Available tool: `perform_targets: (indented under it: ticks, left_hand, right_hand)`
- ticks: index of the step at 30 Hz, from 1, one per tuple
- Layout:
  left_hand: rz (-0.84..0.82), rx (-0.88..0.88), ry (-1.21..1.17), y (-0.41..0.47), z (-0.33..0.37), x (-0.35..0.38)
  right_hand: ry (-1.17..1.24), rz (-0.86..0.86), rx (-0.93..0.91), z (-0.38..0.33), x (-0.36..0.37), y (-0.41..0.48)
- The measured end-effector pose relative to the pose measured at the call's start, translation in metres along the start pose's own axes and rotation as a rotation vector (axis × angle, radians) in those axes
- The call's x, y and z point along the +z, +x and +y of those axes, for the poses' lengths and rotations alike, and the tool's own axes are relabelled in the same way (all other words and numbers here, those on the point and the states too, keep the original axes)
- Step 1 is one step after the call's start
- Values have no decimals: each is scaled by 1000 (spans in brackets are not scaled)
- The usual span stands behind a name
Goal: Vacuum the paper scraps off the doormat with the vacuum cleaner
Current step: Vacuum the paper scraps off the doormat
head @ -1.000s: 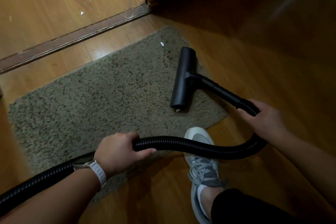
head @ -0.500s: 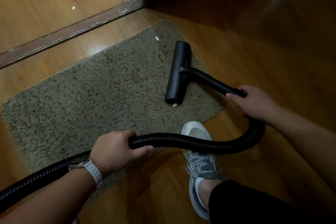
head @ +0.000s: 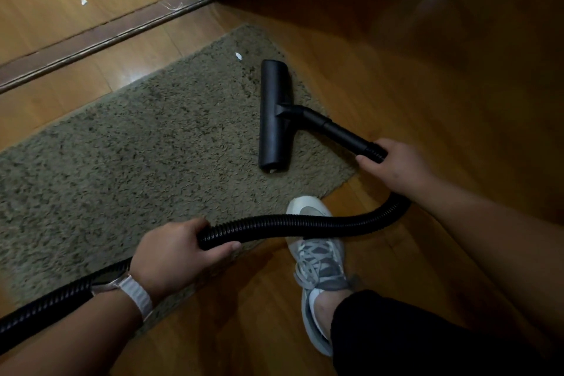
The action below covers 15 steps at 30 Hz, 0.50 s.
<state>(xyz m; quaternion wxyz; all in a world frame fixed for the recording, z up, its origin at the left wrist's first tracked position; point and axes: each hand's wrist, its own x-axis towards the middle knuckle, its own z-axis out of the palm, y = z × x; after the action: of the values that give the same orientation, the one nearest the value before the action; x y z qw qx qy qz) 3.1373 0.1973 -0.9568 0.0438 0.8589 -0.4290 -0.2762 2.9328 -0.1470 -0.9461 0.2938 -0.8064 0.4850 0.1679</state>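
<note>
Near: left hand point(head: 174, 253) low, fingers wrapped round hose point(head: 305, 224). Further out, right hand point(head: 393, 166) reaches forward, fingers curled round wand point(head: 338, 133) at hose joint. Nozzle head point(head: 274, 114) flat on doormat point(head: 137, 146), right end; it has edged left in last second, closing on lone paper scrap point(head: 238, 55) just off its far tip. Scrap not yet taken, so another push looks needed.

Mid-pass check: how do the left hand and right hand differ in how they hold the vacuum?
The left hand grips the ribbed hose over the near edge of the doormat; the right hand grips the end of the rigid tube, beside the mat over bare floor. The left wrist wears a white-strapped watch; the right wrist is bare. Both curl round black vacuum parts.
</note>
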Motion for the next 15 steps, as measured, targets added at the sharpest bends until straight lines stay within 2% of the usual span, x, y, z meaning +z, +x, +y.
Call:
perform_targets:
  ticks: [5,10,15]
  left_hand:
    - [1,37,12,0,5,1]
    - [-14,61,-1,-5,18,10]
    - [7,21,-26,-3,33,11]
  right_hand:
    - [14,15,-40,16,-12,-25]
    - [48,42,22,28,-15,-39]
    - [-156,67,6,25,-22,-23]
